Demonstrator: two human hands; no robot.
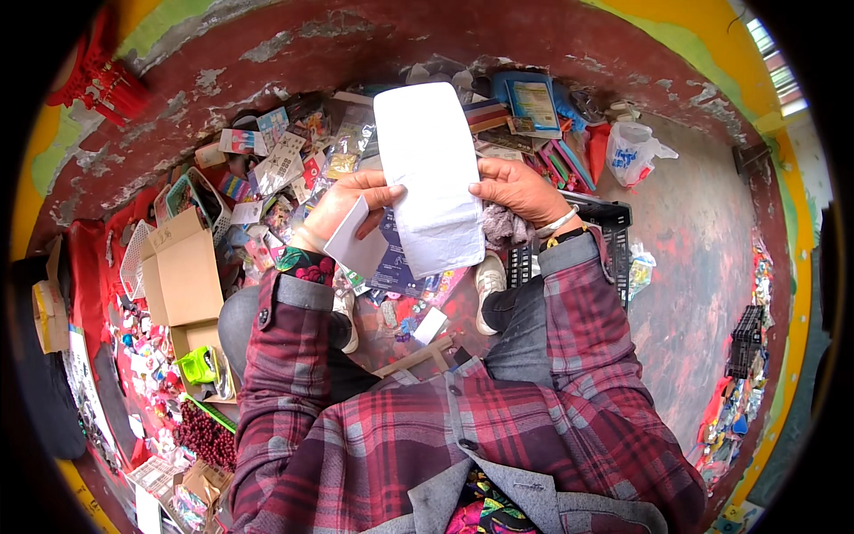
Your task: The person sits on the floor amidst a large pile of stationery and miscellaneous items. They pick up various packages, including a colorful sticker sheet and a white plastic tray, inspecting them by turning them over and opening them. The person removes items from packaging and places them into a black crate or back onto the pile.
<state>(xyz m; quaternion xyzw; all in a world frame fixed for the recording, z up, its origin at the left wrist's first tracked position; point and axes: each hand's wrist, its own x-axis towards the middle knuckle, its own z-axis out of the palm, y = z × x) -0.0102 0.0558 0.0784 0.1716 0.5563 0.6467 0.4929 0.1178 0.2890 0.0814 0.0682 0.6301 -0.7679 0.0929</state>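
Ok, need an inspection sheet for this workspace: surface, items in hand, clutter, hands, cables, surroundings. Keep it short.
Surface: floor, patchy red and grey, visibly worn.
Items in hand: white sheet, creased, material unclear; smaller pale card at the left hand.
Clutter: heavy ahead and to the left, mixed small goods and packets; open cardboard box on the left; black crate and white plastic bag on the right.
Left hand: holds the sheet's left edge.
Right hand: pinches the sheet's right edge.
Cables: nothing seen that is clearly a cable.
Surroundings: dark red wall ahead, paint peeling; yellow band above it.
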